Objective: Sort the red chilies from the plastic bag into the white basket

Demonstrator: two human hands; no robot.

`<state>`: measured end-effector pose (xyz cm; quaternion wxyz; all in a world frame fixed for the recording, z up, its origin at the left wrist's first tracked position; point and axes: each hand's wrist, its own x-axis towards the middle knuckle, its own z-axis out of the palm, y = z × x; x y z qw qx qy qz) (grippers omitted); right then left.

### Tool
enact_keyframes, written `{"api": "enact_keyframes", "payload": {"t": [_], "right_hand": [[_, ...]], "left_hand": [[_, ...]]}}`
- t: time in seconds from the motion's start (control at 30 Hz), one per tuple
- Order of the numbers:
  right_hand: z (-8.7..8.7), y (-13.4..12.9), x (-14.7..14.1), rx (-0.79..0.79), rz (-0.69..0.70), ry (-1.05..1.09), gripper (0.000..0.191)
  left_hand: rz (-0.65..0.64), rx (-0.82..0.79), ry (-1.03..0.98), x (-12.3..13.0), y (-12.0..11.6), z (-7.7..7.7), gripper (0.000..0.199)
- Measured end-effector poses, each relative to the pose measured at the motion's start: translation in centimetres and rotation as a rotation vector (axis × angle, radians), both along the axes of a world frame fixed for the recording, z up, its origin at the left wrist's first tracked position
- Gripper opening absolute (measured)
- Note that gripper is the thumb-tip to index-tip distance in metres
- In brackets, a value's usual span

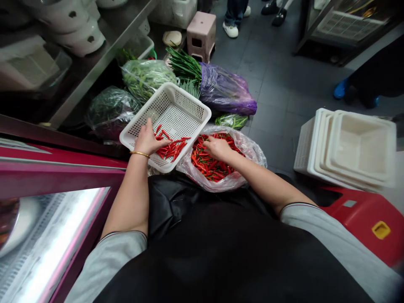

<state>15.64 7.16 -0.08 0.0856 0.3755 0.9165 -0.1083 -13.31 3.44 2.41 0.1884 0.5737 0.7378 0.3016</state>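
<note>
A white perforated plastic basket [186,112] tilts in front of me, with a small heap of red chili peppers [178,148] at its near end. My left hand [148,139] is over the basket's left near side, thumb and forefinger spread, the thumb by the peppers. It is open; its other fingers are partly hidden. To the right, a clear plastic bag [252,155] stands full of red chili peppers [205,166] with green stems. My right hand [217,148] reaches into this bag, fingers closed down on peppers; how many they grip is hidden.
Behind the basket lie bagged greens [148,78] and long green stalks in a purple bag [227,88]. A pink stool [201,35] stands farther back. Stacked white baskets [360,147] and a red box [369,219] are on the right. Metal shelving edges the left. Other people's feet [231,29] show on the floor.
</note>
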Motion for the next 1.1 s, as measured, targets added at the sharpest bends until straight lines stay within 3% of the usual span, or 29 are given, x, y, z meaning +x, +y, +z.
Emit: {"api": "enact_keyframes", "payload": {"t": [0.1, 0.2, 0.3, 0.37, 0.5, 0.63, 0.73, 0.87, 1.0, 1.1], "right_hand": [[-2.3, -0.6, -2.6, -0.072, 0.198, -0.028, 0.033], [-2.9, -0.1, -3.1, -0.113, 0.179, -0.045, 0.035], [-0.8, 1.1, -0.9, -0.080, 0.022, 0.112, 0.032], [1.4, 1.7, 1.0, -0.083, -0.059, 0.246, 0.026], [4.5, 1.4, 3.9, -0.264, -0.130, 0.542, 0.022], [3.5, 0.7, 5.3, -0.522, -0.191, 0.747, 0.031], [1.5, 0.5, 6.5, -0.382, -0.293, 0.598, 0.025], [-0.2, 0.0, 7.9, -0.156, -0.264, 0.131, 0.020], [-0.1, -0.7, 7.5, -0.134, -0.143, -0.188, 0.037], [0.9, -0.3, 6.9, -0.131, -0.044, -0.246, 0.028]], "left_hand": [[-0.095, -0.007, 0.039, 2.8, -0.1, -0.3, 0.065], [-0.173, -0.100, -0.076, 7.7, -0.5, -2.2, 0.030], [-0.295, -0.115, -0.240, 11.5, -0.8, -4.0, 0.015], [-0.357, -0.097, -0.359, 13.2, -0.9, -4.2, 0.007], [-0.424, -0.076, -0.483, 15.3, -1.1, -2.2, 0.017], [-0.586, -0.145, -0.580, 15.9, -2.1, 0.7, 0.021], [-0.571, -0.118, -0.613, 15.1, -2.9, 1.7, 0.021], [-0.429, -0.110, -0.686, 13.4, -2.7, 0.6, 0.029], [-0.346, -0.285, -0.833, 13.4, -2.2, -1.7, 0.034], [-0.286, -0.325, -0.845, 14.3, -2.4, -2.7, 0.026]]}}
